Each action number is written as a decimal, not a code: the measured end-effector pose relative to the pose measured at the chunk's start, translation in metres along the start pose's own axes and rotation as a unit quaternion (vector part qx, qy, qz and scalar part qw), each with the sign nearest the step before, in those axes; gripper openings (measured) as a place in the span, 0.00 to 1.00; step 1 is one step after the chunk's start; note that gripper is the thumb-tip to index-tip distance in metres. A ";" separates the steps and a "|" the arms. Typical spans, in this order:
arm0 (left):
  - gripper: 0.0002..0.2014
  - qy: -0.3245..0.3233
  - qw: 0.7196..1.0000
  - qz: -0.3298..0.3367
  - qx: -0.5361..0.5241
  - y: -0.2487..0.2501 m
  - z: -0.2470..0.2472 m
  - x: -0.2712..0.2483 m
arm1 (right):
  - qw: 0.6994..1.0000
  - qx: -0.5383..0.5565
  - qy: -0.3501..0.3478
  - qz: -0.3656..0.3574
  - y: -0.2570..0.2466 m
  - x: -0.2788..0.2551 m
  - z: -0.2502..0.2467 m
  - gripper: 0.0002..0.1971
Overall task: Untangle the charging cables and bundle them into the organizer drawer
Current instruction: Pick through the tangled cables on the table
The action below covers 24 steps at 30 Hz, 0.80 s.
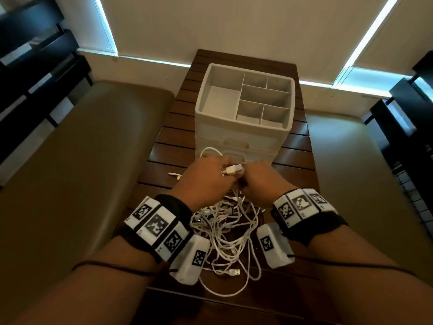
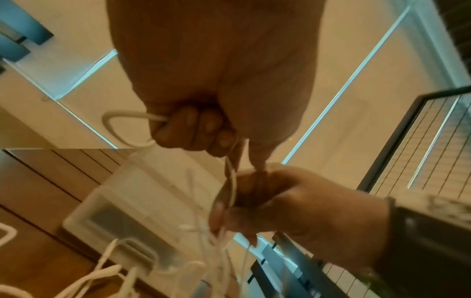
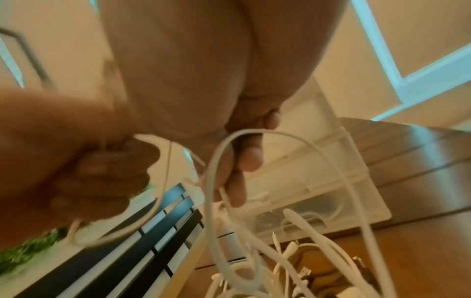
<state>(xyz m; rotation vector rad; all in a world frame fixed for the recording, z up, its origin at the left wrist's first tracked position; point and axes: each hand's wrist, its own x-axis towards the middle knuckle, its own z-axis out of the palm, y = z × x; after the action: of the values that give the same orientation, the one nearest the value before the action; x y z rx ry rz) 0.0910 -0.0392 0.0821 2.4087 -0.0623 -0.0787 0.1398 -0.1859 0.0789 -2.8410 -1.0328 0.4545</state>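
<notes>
Where gripped between both hands, found only partly freed: one white cable (image 1: 212, 151), USB plug (image 1: 234, 170) uppermost, trailing down into the tangle (image 1: 225, 231) on the worktop (image 1: 295, 158). At the left hand (image 1: 206, 174), fingers (image 2: 198, 129) curled tight round a loop of that cable. At the right hand (image 1: 257, 181), fingers (image 3: 239, 181) bent and hooked round a strand of it; thumb contact not resolvable through blur.

Recommended for the step in hand:
- Keep the plug end anchored in the left hand.
- Feed the plug back through each crossing; avoid hauling on the strand, since judged likely to cinch the knots.
- Shake the slack loose low over the heap, not lifted high.
- Coil only once the full length runs free.

Edges and room:
- Organizer (image 1: 199, 109) standing directly beyond the knuckles, close; no forward travel to spare without knocking its front.
- Drawer (image 1: 234, 146) facing the hands and judged shut; front partly masked, so not certain. To be opened before any bundle goes in.
- Tangle spread toward the near edge of the worktop, with a second plug (image 1: 234, 272) lying just inside it; judged liable to slide off if dragged.
- Narrow worktop, cushioned seats (image 1: 70, 160) lower on both sides.
- Best working room: bare slats left of the hands, beside a stray connector (image 1: 174, 175).
</notes>
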 end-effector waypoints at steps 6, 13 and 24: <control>0.16 -0.010 0.996 -0.069 -0.049 -0.018 0.007 0.005 | 0.997 -0.052 0.043 -0.041 0.003 -0.006 0.018 0.10; 0.18 0.088 0.953 -0.144 -0.251 -0.018 -0.005 0.006 | 0.986 -0.110 0.127 -0.016 0.004 -0.010 0.044 0.12; 0.13 0.117 0.993 0.019 -0.025 -0.018 0.010 0.000 | 0.954 0.243 0.176 0.017 0.004 -0.004 0.033 0.07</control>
<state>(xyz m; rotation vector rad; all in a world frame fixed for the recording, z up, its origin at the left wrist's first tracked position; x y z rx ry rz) 0.0909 -0.0331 0.0626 2.3494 0.0013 0.2172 0.1298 -0.1921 0.0481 -2.3817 -0.6899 0.1595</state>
